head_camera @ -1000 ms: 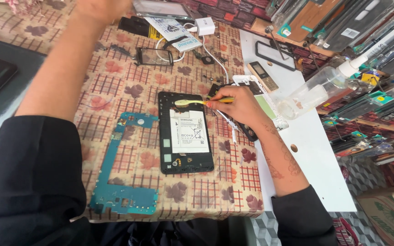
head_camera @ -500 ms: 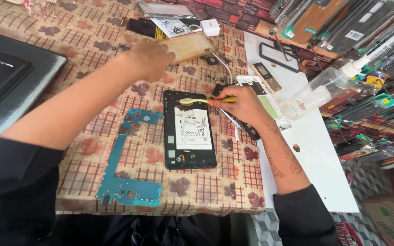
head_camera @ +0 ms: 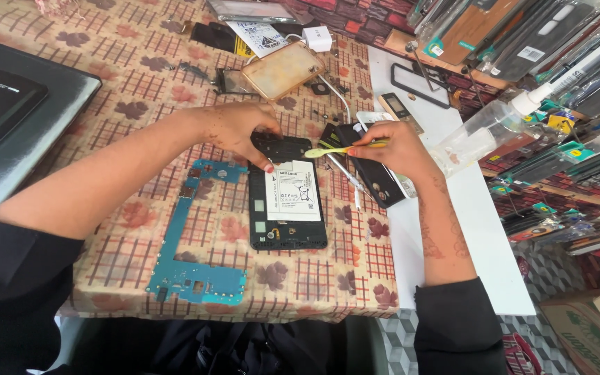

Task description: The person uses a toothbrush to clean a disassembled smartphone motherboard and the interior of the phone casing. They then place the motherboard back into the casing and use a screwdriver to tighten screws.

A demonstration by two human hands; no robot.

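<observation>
Resting on the far end of the open tablet [head_camera: 287, 201], the left hand [head_camera: 241, 128] has its fingers curled down, pressing the black frame and gripping nothing. The tablet lies flat in the middle of the counter [head_camera: 140, 90], its white battery showing. The right hand [head_camera: 397, 147] pinches a yellow toothbrush [head_camera: 342, 148], bristles pointing left over the tablet's far right corner. A blue circuit board [head_camera: 192, 278] lies just left of the tablet.
</observation>
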